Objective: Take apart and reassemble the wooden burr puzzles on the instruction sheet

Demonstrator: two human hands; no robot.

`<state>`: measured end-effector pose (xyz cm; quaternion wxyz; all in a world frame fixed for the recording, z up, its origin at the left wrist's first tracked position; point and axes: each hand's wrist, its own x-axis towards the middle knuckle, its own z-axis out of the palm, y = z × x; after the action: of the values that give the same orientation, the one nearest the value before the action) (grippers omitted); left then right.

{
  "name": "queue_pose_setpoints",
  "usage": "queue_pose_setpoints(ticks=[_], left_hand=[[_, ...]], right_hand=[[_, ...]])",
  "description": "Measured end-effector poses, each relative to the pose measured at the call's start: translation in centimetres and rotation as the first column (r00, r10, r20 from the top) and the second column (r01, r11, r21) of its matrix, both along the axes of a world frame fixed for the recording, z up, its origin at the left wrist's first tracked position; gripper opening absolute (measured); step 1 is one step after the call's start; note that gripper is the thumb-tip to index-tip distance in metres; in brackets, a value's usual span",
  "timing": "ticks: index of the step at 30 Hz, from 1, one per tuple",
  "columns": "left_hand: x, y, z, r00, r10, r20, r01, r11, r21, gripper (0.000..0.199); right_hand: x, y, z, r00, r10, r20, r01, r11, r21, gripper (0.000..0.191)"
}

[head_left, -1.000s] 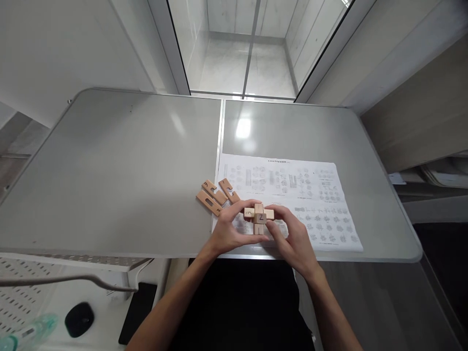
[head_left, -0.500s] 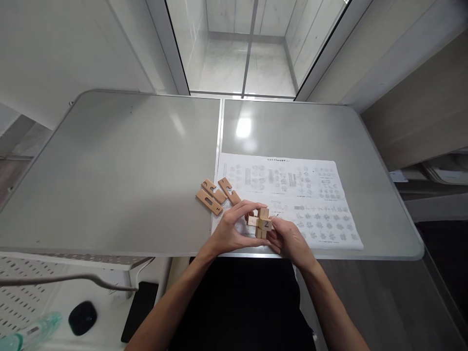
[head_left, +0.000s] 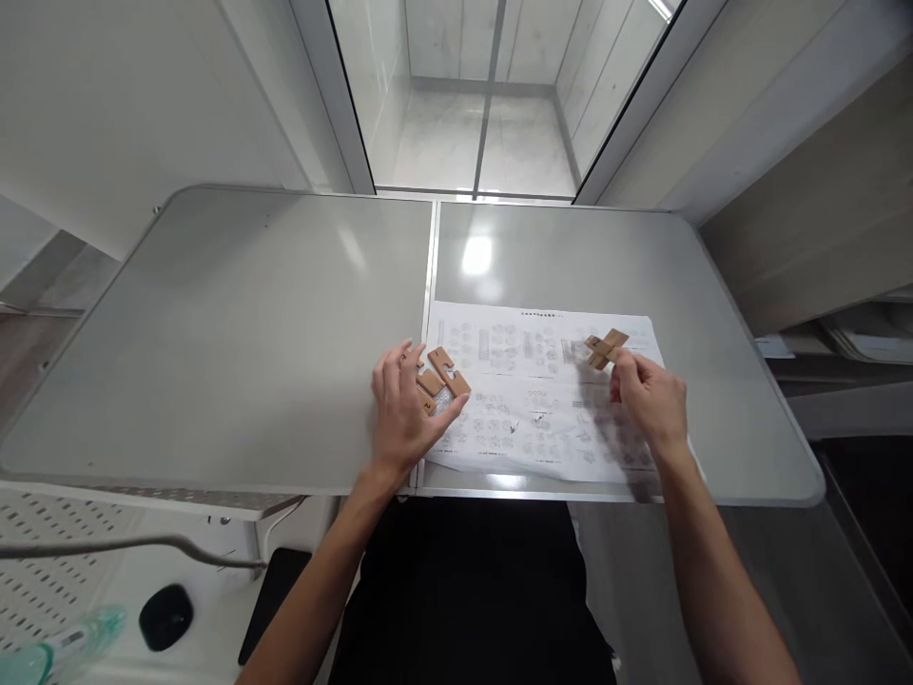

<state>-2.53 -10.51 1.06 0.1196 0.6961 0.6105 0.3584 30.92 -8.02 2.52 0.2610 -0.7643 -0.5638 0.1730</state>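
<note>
Right hand (head_left: 650, 392) alone now pinches the wooden cross (head_left: 605, 350) over the printed sheet (head_left: 492, 383); left hand (head_left: 403, 420), freed of it, arches half open over flat pieces (head_left: 457, 383).

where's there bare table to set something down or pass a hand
The table is widely bare between the left hand and its left edge; another bare patch lies between the printed sheet and the far edge. It is crowded around the left hand, over flat wooden pieces, and where the right hand holds a wooden cross.
</note>
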Motion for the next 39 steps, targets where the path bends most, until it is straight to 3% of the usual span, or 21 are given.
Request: queue_pose_setpoints(ticks=[4, 9, 17, 21, 24, 28, 33, 39], left_hand=[[-0.7, 0.5, -1.1, 0.997, -0.022, -0.070, 0.018, 0.998, -0.061, 0.104], [-0.4, 0.8, -1.6, 0.990, -0.135, -0.033, 0.132, 0.987, -0.092, 0.090], [1.3, 1.5, -1.3, 0.912, -0.410, 0.002, 0.410, 0.911, -0.051, 0.085], [2.5, 2.0, -1.1, 0.857, -0.515, 0.002, 0.514, 0.855, -0.068, 0.085], [3.0, 2.0, -1.0, 0.836, -0.549, -0.014, 0.546, 0.834, -0.074, 0.089], [2.2, 1.7, -0.8, 0.862, -0.504, -0.047, 0.499, 0.862, -0.091, 0.095], [0.1, 1.2, -0.7, 0.894, -0.444, -0.061, 0.435, 0.893, -0.118, 0.093], [-0.8, 0.7, -1.0, 0.908, -0.419, -0.025, 0.415, 0.905, -0.090, 0.090]], right_hand=[[3.4, 2.3, -1.6, 0.994, -0.109, -0.014, 0.108, 0.993, -0.045, 0.054], [5.2, 3.6, -2.6, 0.944, -0.265, -0.194, 0.254, 0.964, -0.083, 0.048], [5.9, 3.3, -2.6, 0.961, -0.230, -0.157, 0.207, 0.967, -0.149, 0.058], [5.9, 2.2, -1.6, 0.993, -0.107, 0.046, 0.116, 0.957, -0.267, 0.059], [4.8, 0.6, -0.3, 0.988, 0.037, 0.148, -0.001, 0.971, -0.239, 0.045], [1.2, -1.5, 1.6, 0.972, 0.231, -0.032, -0.233, 0.953, -0.195, 0.038], [-4.2, -2.3, 2.2, 0.860, 0.486, -0.156, -0.508, 0.845, -0.170, 0.029], [-8.7, -2.0, 1.1, 0.811, 0.566, -0.148, -0.580, 0.811, -0.074, 0.024]])
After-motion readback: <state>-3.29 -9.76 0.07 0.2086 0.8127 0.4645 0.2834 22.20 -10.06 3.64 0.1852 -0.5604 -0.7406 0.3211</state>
